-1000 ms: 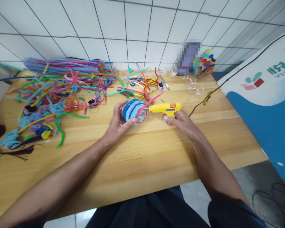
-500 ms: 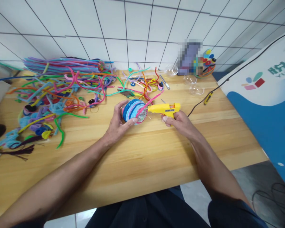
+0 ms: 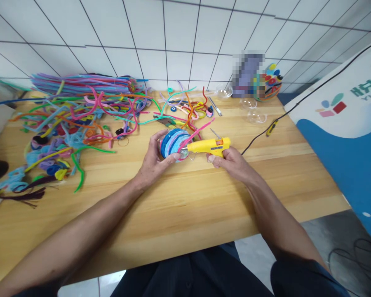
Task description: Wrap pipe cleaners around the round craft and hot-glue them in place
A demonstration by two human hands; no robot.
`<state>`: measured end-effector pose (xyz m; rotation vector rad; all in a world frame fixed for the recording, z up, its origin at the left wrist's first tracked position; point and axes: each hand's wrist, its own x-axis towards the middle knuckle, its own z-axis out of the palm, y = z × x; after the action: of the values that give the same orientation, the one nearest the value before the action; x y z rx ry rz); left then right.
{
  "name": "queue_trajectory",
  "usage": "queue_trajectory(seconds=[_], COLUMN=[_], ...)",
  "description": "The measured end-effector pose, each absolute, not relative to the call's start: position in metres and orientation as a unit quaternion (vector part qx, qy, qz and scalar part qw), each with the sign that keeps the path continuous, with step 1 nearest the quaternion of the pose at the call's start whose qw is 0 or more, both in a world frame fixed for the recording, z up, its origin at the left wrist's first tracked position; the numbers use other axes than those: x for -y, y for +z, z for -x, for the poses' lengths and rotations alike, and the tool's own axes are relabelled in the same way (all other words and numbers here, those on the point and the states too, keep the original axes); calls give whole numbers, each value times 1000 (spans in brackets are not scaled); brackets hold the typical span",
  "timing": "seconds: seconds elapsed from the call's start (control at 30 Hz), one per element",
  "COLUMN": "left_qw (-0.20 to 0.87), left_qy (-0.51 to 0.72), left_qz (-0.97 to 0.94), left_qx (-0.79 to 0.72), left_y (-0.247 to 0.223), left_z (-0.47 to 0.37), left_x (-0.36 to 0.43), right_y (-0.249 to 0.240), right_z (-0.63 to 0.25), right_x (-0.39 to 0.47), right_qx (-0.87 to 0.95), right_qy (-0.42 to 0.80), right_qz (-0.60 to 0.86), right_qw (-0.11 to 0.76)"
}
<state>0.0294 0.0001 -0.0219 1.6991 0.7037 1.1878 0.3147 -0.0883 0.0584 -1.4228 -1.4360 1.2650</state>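
My left hand (image 3: 156, 159) is closed round a ball wrapped in pipe cleaners (image 3: 174, 142), in bands of blue, light blue, purple and pink. Part of its right end is uncovered and looks clear. A loose pink pipe cleaner (image 3: 200, 131) sticks out from that end, up and to the right. In my right hand (image 3: 227, 161) is a yellow hot glue gun (image 3: 208, 145), its nozzle at the ball's right end, beside the pink strand. Whether the tip touches the ball I cannot tell.
Tangled pipe cleaners (image 3: 77, 119) spread over the table's left side, with a bundle (image 3: 83, 83) behind. Pliers (image 3: 165, 121), clear plastic pieces (image 3: 256, 117) and a yellow cutter (image 3: 271, 128) lie farther back. A black cord (image 3: 259, 133) runs from the gun to the upper right.
My right hand has moved the glue gun slightly left and down, so its nozzle sits lower on the ball's end. The left hand and the ball are almost unmoved.
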Motion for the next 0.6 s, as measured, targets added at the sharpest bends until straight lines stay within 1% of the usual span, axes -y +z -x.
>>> queue_trajectory(seconds=[0.13, 0.37, 0.6], left_qw=[452, 458, 458], left_qy=[482, 483, 484], left_qz=[-691, -688, -686], left_qx=[-292, -290, -293], left_y=[-22, -22, -20], left_z=[-29, -29, -30], left_x=[0, 0, 0], right_y=[58, 57, 59], right_z=[-315, -316, -314], right_x=[90, 88, 89], right_qx=[562, 559, 563], right_qy=[485, 477, 491], right_qz=[563, 558, 556], right_qw=[364, 386, 365])
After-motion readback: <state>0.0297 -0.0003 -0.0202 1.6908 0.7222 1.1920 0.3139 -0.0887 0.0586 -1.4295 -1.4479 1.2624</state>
